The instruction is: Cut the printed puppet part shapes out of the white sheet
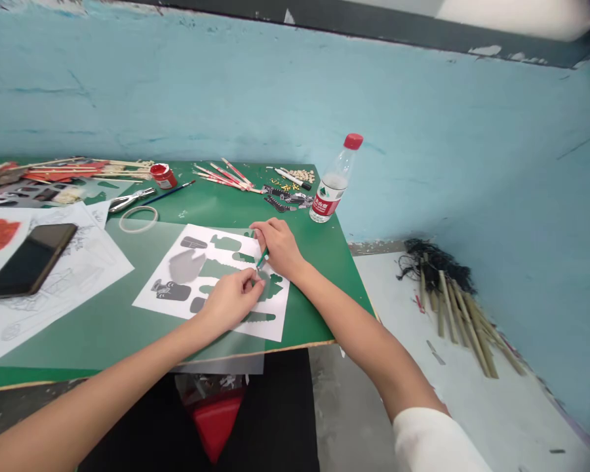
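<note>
A slim green craft knife (262, 258) is gripped in my right hand (279, 248), its tip pointing down at a white sheet (145, 296). The sheet has grey printed shapes and several cut-out openings that show the green below. My left hand (230, 298) rests on the sheet just below the knife tip, thumb and fingers pinched together. Whatever is between those fingers is too small to make out. Under the sheet lies a translucent plastic sheet (122, 314) that reaches over the table's front edge.
On the green table (324, 288) stand a water bottle (330, 180) and a red paint jar (163, 176). Tape (138, 220), pliers (132, 198), a paintbrush (170, 192), painted sticks (229, 176) and a phone (29, 259) lie around. Bamboo sticks (465, 314) rest on the floor at right.
</note>
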